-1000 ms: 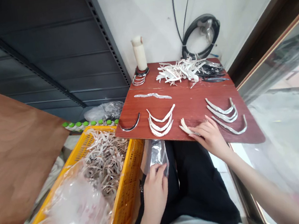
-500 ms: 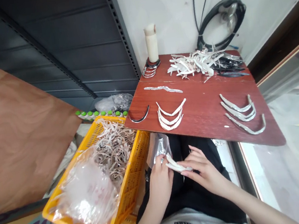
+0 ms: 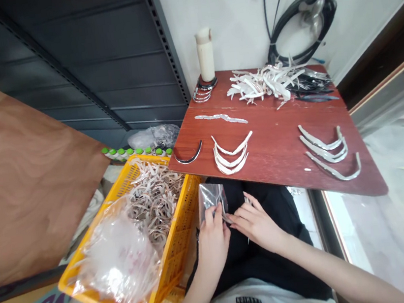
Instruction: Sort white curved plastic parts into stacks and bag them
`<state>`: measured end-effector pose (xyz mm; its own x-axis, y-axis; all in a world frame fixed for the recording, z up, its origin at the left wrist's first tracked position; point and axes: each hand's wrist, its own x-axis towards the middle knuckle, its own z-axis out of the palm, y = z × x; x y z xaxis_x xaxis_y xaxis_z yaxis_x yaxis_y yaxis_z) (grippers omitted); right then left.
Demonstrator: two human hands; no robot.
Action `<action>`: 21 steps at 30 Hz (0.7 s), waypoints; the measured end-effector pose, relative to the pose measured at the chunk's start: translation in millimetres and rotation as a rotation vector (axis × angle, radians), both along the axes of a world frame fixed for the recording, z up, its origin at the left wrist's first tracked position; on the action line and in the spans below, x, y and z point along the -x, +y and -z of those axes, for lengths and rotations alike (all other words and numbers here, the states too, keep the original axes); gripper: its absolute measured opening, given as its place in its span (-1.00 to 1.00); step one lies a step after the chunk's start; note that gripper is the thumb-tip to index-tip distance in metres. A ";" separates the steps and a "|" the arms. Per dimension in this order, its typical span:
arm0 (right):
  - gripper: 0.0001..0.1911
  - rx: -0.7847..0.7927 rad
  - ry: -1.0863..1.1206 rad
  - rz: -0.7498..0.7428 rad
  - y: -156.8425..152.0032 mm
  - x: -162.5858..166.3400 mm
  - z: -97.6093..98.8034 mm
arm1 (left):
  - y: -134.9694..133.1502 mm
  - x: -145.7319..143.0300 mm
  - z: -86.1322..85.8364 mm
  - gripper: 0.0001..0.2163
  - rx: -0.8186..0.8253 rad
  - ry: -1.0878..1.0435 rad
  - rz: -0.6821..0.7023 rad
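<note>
Over my lap, my left hand point(image 3: 212, 237) grips the edge of a small clear plastic bag point(image 3: 210, 200), fingers closed on it. My right hand point(image 3: 256, 223) is right beside it, fingers pinched on a bundle of white curved strips point(image 3: 246, 201) at the bag's mouth; the strips are mostly hidden behind the fingers and the bag. On the red-brown table point(image 3: 277, 156) above lie a stack of white curved strips point(image 3: 232, 155), a dark curved strip point(image 3: 188, 155) and a set of silvery curved strips point(image 3: 326, 150).
A yellow crate point(image 3: 169, 240) at my left holds several curved strips and a crumpled plastic bag point(image 3: 117, 259). At the table's far edge are a heap of white and black strips point(image 3: 275, 84) and a cream bottle point(image 3: 206, 56). A wooden board point(image 3: 20, 185) leans at left.
My right hand lifted a bundle of white strips off the table's front edge and brought it down to my lap. It now meets the bag that my left hand holds.
</note>
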<state>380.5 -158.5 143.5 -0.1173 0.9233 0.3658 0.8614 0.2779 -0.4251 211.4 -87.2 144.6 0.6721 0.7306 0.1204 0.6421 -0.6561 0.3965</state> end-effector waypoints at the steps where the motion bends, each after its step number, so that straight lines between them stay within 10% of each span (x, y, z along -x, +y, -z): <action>1: -0.69 -0.008 -0.016 -0.006 2.8 2.8 2.6 | 0.0 1.1 1.2 -0.42 -0.011 0.002 -0.015; 12: -0.79 -0.008 0.062 0.047 15.2 14.9 10.3 | -0.6 8.8 21.5 -0.44 -0.102 0.081 0.017; 21: -0.52 0.326 1.041 0.589 -9.2 18.8 30.0 | 1.4 8.8 27.2 -0.39 -0.086 0.036 0.043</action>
